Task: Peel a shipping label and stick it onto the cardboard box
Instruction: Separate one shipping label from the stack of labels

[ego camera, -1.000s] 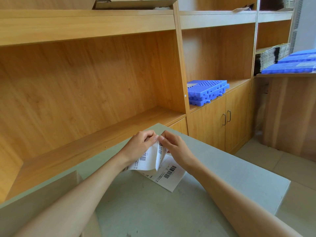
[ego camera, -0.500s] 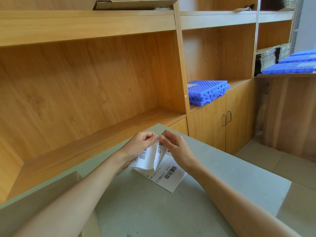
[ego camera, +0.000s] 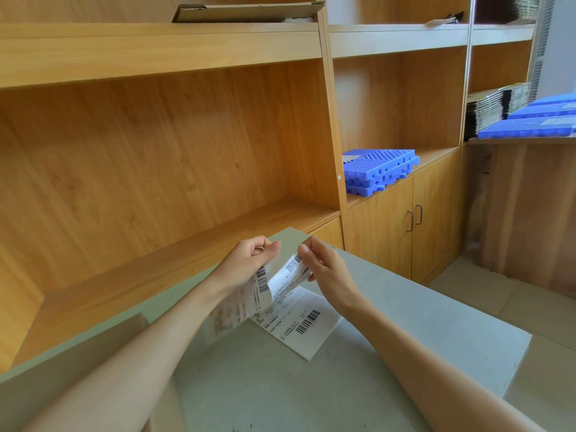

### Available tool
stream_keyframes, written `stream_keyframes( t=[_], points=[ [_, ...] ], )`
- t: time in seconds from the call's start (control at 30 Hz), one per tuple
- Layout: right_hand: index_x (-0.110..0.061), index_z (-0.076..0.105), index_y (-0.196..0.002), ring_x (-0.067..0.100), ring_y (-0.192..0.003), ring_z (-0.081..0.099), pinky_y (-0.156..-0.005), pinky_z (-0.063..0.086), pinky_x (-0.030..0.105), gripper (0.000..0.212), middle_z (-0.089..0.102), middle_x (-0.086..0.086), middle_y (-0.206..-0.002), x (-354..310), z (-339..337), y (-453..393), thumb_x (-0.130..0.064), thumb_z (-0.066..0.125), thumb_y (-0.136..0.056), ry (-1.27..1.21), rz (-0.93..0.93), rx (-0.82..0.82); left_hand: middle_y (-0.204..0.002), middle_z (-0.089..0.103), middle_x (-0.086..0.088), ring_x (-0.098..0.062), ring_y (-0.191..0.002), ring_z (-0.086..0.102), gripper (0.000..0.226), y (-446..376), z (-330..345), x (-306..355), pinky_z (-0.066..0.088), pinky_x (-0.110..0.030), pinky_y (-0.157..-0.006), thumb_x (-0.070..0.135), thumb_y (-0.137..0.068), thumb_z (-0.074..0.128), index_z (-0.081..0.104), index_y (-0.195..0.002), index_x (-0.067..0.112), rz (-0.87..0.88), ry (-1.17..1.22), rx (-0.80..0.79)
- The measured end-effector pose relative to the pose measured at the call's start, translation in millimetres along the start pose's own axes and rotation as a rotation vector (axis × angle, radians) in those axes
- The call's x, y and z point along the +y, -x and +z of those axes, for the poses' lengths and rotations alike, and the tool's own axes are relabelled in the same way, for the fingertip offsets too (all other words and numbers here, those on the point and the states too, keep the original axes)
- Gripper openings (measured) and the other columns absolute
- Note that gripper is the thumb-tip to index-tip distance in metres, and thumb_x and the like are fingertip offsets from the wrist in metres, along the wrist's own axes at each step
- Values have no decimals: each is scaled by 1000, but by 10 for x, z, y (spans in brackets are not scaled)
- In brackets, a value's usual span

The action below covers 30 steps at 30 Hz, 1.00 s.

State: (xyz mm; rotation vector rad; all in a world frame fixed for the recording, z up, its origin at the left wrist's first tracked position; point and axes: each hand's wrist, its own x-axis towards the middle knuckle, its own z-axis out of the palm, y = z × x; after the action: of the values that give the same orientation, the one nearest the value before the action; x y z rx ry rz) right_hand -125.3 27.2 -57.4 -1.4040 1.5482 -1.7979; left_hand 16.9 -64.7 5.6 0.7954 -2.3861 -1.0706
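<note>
- Wooden shelving (ego camera: 174, 151) fills the background, with stacked blue trays (ego camera: 378, 169) on a cabinet top to the right; a grey table (ego camera: 405, 325) runs across the foreground and carries the work.
- At the table's near left edge sits a brown board surface, probably part of the cardboard box (ego camera: 78, 369); most of it is hidden behind the left forearm, so its shape cannot be told.
- Left hand (ego camera: 246, 263) is closed in a pinch, thumb and fingers gripping the top edge of one layer of the shipping label (ego camera: 249, 302), lifted above the table's far middle.
- That lifted layer hangs curled and limp, which suggests it is very light, thin and floppy; judged from this, it will fold on itself and stick to its own glue if left slack.
- A flat printed sheet (ego camera: 307, 327) lies on the table beneath, near the middle; whether it belongs to the same strip cannot be told.
- Right hand (ego camera: 327, 269) pinches the other layer at its upper corner, fingertips (ego camera: 304, 250) narrow and close together, remaining fingers loosely curled.
- The two layers are splitting apart between the hands, joined lower down.
- Best hold, in my judgement, is at corners and bare edges, keeping skin off the adhesive face and the paper lightly taut.
- Pulling fast or crooked could tear or crease it.
</note>
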Motion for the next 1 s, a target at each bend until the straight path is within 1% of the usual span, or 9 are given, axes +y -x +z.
stream_keyframes(
  t=[0.1, 0.17, 0.3, 0.43, 0.5, 0.63, 0.8, 0.9, 1.0],
  points=[
    [-2, 52, -84, 20, -70, 45, -64, 38, 35, 27, 50, 7, -74, 5, -35, -24, -18, 44, -103, -11, -9, 83, -57, 58, 0, -11, -48, 55, 63, -3, -17, -43, 40, -21, -56, 64, -86, 50, 61, -83, 2, -5, -25, 46],
    [-3, 54, -86, 18, -69, 46, -63, 39, 31, 26, 52, 7, -74, -17, -69, -25, -17, 42, -104, -49, 1, 163, -64, 63, -8, -18, -54, 61, 72, 8, -45, -59, 42, -19, -54, 67, -82, 49, 63, -81, -4, -28, 10, 66],
    [2, 54, -88, 23, -75, 47, -66, 40, 33, 32, 51, 13, -79, -11, -173, -71, -20, 37, -105, -194, 114, 378, -70, 73, 1, -11, -63, 69, 58, 35, -44, -35, 46, -16, -59, 63, -74, 59, 68, -77, 6, -40, 59, 49],
    [5, 54, -90, 21, -74, 44, -70, 39, 36, 51, 48, 11, -78, -32, -209, -74, -44, 40, -97, -252, 188, 474, -78, 71, 0, -12, -73, 66, 40, 2, -71, -66, 45, -24, -67, 46, -79, 73, 68, -81, 7, -32, 67, 122],
    [3, 51, -84, 16, -69, 40, -66, 35, 31, 46, 44, 8, -75, -46, -207, -50, -40, 46, -99, -247, 163, 450, -83, 71, -1, -16, -80, 62, 34, -24, -97, -101, 44, -28, -71, 39, -86, 71, 69, -85, 6, -42, 78, 245],
    [-8, 49, -80, 13, -66, 37, -60, 31, 25, 27, 41, 5, -72, -20, -198, -52, -27, 51, -99, -200, 150, 429, -100, 75, 0, -23, -105, 65, 21, -70, -130, -166, 46, -37, -92, 34, -92, 67, 71, -78, 19, -45, 70, 440],
    [-1, 54, -86, 11, -64, 40, -59, 33, 25, 30, 44, 0, -69, 14, -199, -38, -28, 51, -100, -117, 134, 449, -85, 73, -6, -29, -88, 65, 19, -61, -145, -143, 51, -40, -81, 27, -96, 64, 71, -81, 17, 15, 14, 617],
    [-10, 52, -85, 9, -63, 42, -59, 36, 24, 24, 46, -5, -68, 0, -178, -30, -29, 54, -99, -49, 115, 421, -66, 61, 7, -24, -69, 53, 16, -100, -154, -212, 40, -32, -63, 25, -96, 63, 71, -83, 21, 11, -54, 652],
    [-15, 49, -82, 10, -65, 45, -61, 38, 27, 22, 49, -7, -70, 10, -169, -34, -29, 55, -98, -35, 113, 417, -78, 65, 4, -30, -81, 59, 13, -135, -186, -260, 41, -32, -66, 27, -95, 63, 73, -86, 26, 20, -74, 702]
  ],
)
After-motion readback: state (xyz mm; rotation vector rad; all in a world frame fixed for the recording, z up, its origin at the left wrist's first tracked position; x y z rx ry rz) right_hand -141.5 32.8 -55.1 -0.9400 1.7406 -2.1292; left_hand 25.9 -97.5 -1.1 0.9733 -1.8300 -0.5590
